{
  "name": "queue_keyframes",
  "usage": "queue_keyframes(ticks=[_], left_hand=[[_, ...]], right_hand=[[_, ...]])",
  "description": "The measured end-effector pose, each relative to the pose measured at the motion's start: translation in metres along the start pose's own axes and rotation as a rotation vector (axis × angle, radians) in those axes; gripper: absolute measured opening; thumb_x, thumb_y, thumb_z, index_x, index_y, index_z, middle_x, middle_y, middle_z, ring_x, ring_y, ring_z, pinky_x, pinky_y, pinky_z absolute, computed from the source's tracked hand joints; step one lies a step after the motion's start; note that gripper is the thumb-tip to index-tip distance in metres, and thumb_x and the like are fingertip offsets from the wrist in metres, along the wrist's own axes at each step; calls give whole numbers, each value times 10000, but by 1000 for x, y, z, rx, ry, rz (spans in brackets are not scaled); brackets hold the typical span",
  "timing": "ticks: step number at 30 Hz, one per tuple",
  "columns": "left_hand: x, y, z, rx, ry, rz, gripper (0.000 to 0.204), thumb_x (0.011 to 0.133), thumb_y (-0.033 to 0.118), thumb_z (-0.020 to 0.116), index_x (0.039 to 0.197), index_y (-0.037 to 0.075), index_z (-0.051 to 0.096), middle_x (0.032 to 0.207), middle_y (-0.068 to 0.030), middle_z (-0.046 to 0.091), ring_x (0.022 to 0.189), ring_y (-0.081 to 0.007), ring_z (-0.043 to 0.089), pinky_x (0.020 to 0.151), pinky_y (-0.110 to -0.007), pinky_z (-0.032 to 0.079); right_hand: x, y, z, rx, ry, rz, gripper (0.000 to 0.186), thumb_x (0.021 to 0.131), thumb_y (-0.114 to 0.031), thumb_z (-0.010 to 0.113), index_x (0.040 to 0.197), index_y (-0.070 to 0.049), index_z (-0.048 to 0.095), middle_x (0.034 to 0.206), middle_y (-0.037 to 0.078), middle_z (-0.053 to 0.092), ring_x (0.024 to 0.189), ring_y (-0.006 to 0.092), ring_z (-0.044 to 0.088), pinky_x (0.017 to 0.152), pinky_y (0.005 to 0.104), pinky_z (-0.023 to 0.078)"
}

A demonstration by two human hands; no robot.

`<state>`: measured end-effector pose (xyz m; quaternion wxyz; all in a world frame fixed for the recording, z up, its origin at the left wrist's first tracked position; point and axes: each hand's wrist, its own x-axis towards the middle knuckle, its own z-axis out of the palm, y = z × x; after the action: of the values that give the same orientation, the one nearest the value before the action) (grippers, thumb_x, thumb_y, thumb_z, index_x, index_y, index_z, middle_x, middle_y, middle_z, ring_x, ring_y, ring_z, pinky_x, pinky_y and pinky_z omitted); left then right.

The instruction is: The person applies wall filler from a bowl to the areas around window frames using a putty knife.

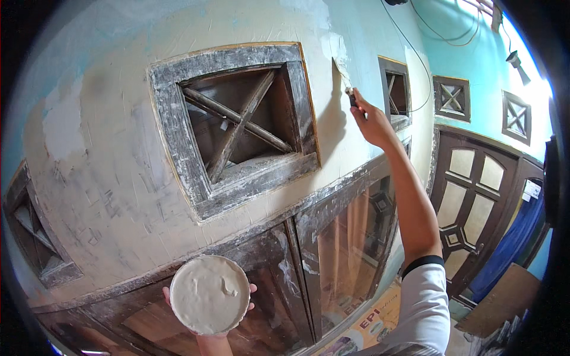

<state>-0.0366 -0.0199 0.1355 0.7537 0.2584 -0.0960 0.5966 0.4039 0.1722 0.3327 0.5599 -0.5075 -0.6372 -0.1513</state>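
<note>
Your putty knife (341, 72), at one o'clock by the wall (119, 118), looks light and springy-bladed, best gripped by the dark handle (352, 99) your right hand (370, 121) wraps, while at seven o'clock your left fingers (252, 296) cup a probably heavy tub (247, 285) of soft paste (202, 296).

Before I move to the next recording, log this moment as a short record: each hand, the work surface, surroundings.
Left hand: holds up a round container of pale paste
Right hand: grips a flat-bladed tool, blade at the wall
Wall: patchy, beige and pale blue, with whitish smears
Nearest opening: dark wooden frame with crossed bars, left of the tool
Farther right: brown door, blue cloth
</note>
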Motion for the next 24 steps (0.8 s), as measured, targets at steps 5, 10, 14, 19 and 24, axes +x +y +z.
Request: queue_keyframes(ticks=[5, 10, 14, 19, 24], left_hand=[[4, -6, -2, -1, 33, 0, 1004, 855, 838, 426, 1554, 132, 290, 1476, -331, 393, 1162, -727, 440, 769, -793, 520], [11, -10, -3, -44, 17, -42, 991, 854, 844, 421, 1562, 165, 282, 1488, -329, 386, 1178, -728, 425, 798, -810, 499], [5, -4, -12, -9, 20, -3, 996, 854, 845, 418, 1562, 158, 283, 1490, -330, 384, 1170, -732, 426, 790, -809, 502], [8, -5, -12, -56, 45, -23, 1014, 854, 849, 407, 1561, 134, 279, 1496, -328, 380, 1166, -741, 417, 799, -822, 487], [13, -10, -6, -58, 69, -16, 1011, 852, 844, 418, 1558, 132, 286, 1487, -328, 387, 1145, -739, 435, 780, -816, 497]], right_hand=[[30, 9, -18, 83, 143, -54, 531, 1021, -285, 569, 1509, -110, 455, 1052, 223, 712, 1013, 352, 689, 918, 373, 501], [52, 6, -9, -39, 98, -14, 502, 1018, -291, 568, 1492, -152, 477, 1048, 260, 706, 968, 429, 690, 845, 445, 525], [0, 10, 11, -52, 7, -41, 533, 1001, -260, 601, 1496, -112, 470, 974, 238, 704, 916, 374, 700, 839, 410, 520], [4, 24, -16, -3, 127, -95, 525, 1006, -281, 614, 1485, -106, 490, 980, 210, 697, 923, 318, 689, 853, 388, 516], [61, -6, -25, -56, 48, -73, 553, 1006, -325, 607, 1493, -102, 472, 946, 208, 702, 798, 304, 668, 804, 380, 522]])
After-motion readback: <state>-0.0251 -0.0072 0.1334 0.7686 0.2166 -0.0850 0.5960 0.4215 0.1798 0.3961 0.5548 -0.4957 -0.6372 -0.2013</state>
